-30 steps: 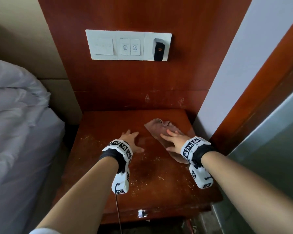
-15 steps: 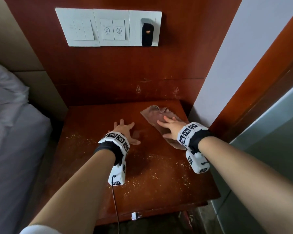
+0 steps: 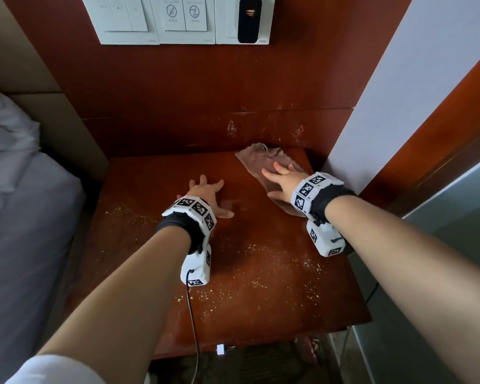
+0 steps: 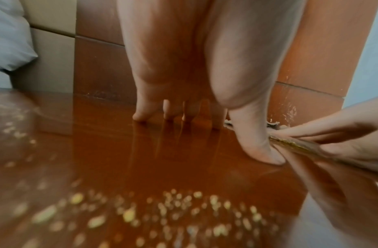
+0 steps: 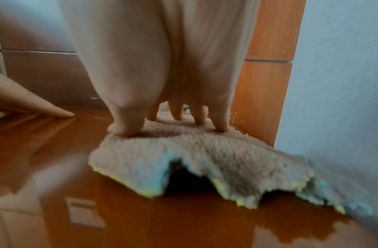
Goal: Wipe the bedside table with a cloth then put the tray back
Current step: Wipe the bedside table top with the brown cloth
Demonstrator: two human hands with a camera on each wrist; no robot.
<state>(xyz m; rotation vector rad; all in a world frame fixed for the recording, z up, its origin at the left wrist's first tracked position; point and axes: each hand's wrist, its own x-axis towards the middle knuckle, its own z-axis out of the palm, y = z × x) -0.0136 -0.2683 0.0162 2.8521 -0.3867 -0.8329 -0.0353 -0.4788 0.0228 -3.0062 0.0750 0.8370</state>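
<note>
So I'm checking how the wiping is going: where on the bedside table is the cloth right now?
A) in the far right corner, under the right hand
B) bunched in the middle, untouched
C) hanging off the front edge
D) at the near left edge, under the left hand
A: the cloth lies flat in the far right corner of the bedside table, with the right hand pressing on it with straight fingers; the left hand rests on bare wood.

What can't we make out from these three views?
- Tray: in no view, so where it sits is unknown.
- Cloth: the right hand presses on it in the head view and hides its middle; the wrist band covers its near end.
- Crumbs: blurred in the left wrist view, too small in the head view to identify.
- Switch panel: cut off by the head view's top edge.
- Table front: under the left arm.
</note>
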